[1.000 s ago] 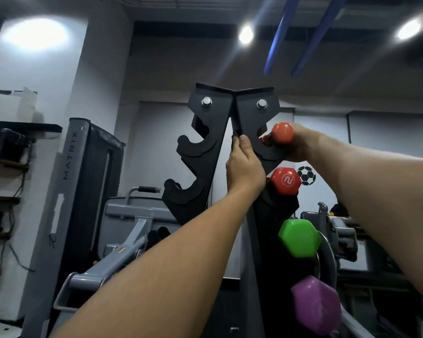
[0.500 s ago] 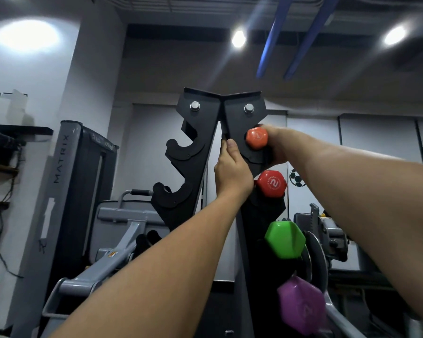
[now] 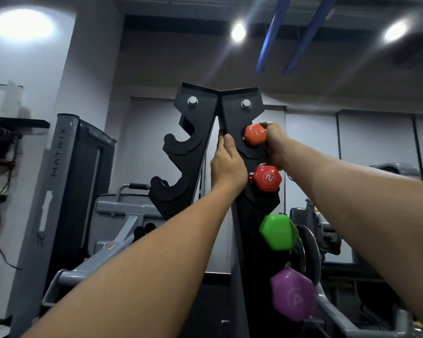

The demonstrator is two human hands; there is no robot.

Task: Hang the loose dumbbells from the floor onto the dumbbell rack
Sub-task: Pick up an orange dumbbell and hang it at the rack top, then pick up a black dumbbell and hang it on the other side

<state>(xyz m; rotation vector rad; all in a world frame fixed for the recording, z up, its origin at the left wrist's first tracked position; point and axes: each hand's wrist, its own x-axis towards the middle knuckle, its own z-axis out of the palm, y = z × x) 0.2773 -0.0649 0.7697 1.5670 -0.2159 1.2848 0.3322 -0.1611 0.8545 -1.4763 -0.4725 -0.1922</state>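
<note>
A tall grey machine marked MATRIX (image 3: 66,191) stands at the left. Left of it, dark wall shelves (image 3: 7,128) carry a black box and trailing cables, and above and right of it, two blue pipes (image 3: 288,37) run along the ceiling between bright round lamps (image 3: 238,32). Far right of it, more grey gym equipment (image 3: 327,230) stands before a pale wall.
</note>
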